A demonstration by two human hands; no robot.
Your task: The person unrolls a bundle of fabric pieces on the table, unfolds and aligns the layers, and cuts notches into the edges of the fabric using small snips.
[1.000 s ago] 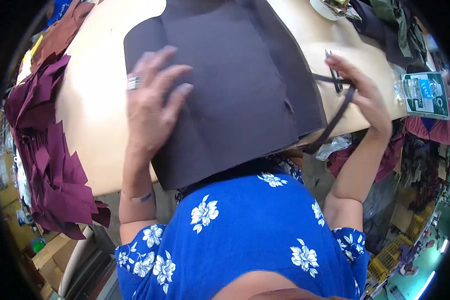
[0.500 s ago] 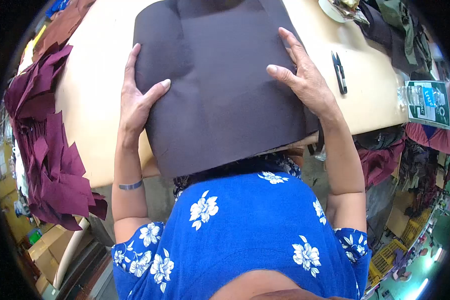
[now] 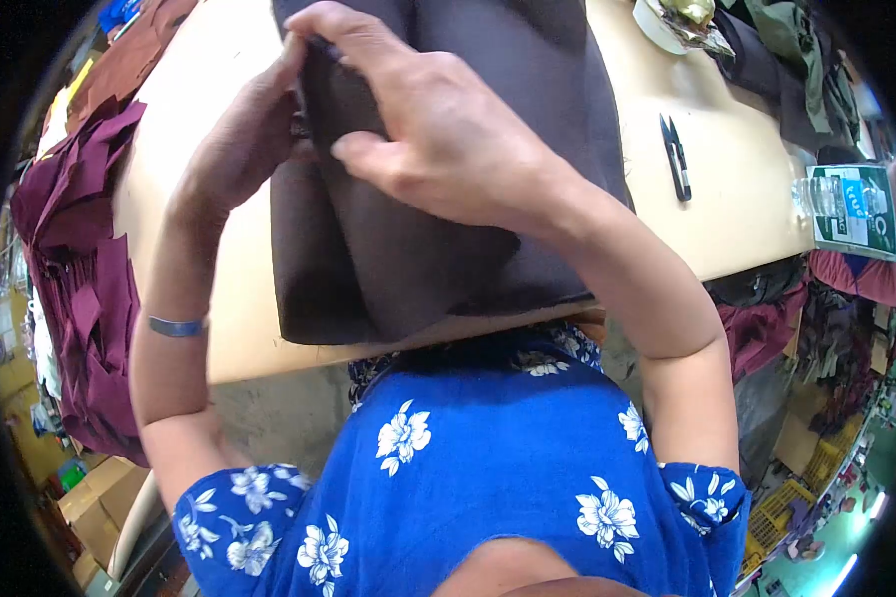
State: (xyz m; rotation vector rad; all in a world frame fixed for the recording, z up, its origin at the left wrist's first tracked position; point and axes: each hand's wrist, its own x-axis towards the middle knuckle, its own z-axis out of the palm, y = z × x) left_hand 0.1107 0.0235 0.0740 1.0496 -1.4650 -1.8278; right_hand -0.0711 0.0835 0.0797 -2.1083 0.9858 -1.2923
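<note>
A dark brown sheet of cloth (image 3: 408, 269) lies in front of me, its left part raised in a loose fold. At the raised left edge, my left hand (image 3: 244, 139) is closed on the cloth, with some fingertips hidden behind it. Across the top of the fold reaches my right hand (image 3: 448, 139), thumb and index finger spread apart. Its index fingertip meets the left hand at the cloth's upper edge, and its thumb is over the cloth's face. The remaining right fingers are mostly hidden.
The pale table (image 3: 737, 224) bears black thread snips (image 3: 676, 159) on the right. Beyond them are a plastic bottle (image 3: 836, 196) on a green-and-white packet and a bowl (image 3: 662, 28). Maroon cloth pieces (image 3: 80, 289) hang over the left edge. Cardboard boxes (image 3: 105, 497) stand below.
My right hand has crossed leftward over the cloth to meet the left hand. My left hand has moved up and left. The cloth's left part is now folded up.
</note>
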